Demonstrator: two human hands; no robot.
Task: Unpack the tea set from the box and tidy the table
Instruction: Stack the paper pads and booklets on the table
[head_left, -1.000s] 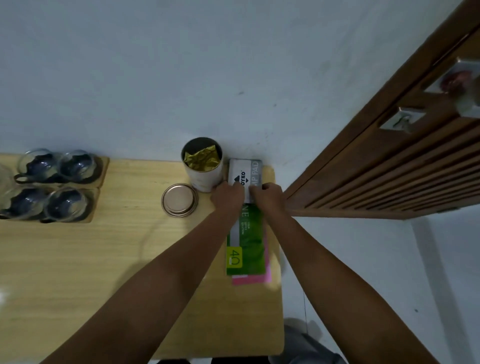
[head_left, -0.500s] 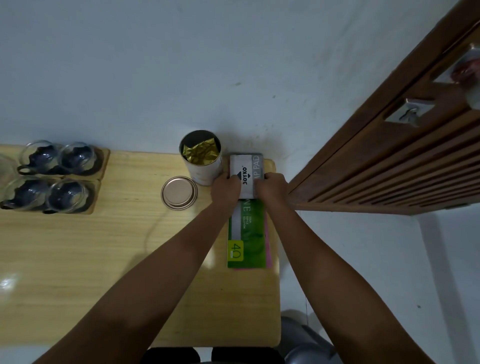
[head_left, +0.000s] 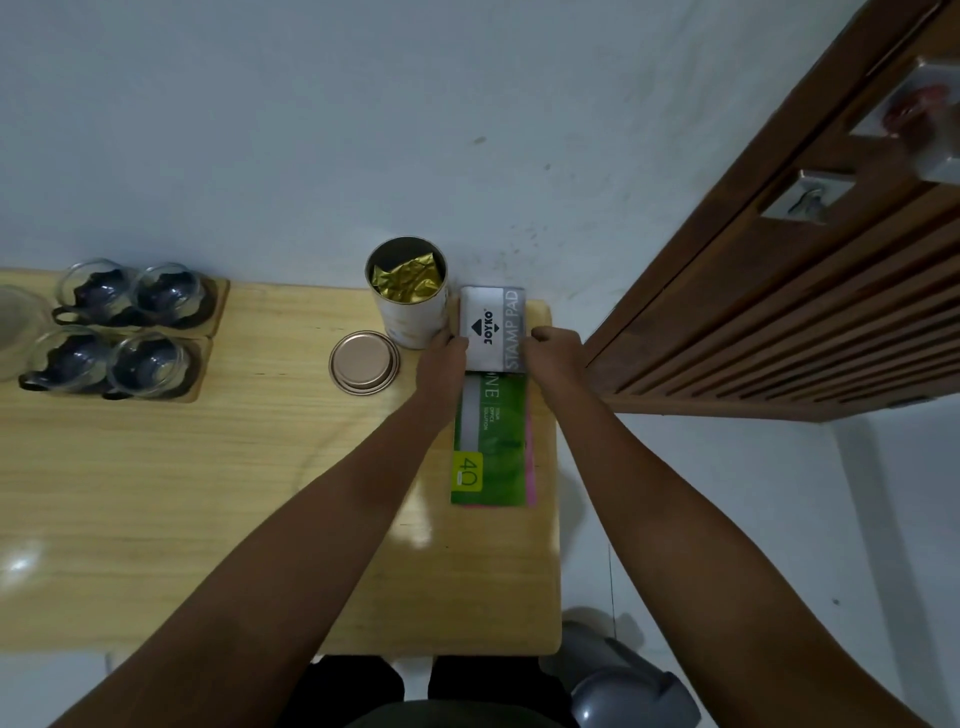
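A white and grey stamp pad box (head_left: 492, 328) lies at the far right corner of the wooden table (head_left: 156, 493), on top of a green packet (head_left: 491, 441) with a pink sheet under it. My left hand (head_left: 447, 358) presses the box's left side and my right hand (head_left: 553, 353) its right side. Left of the box stands an open white tin (head_left: 410, 312) with gold foil inside. Its round metal lid (head_left: 364, 362) lies flat on the table beside it. Several glass cups (head_left: 119, 327) sit on two wooden trays at the far left.
A brown slatted wooden door (head_left: 779, 312) stands just right of the table's far corner. The white wall runs along the table's back edge. A grey bin (head_left: 623, 680) is on the floor at the near right. A glass rim shows at the far left edge.
My hands have slid from the box's near end out to its two sides. The box sits squarer against the wall.
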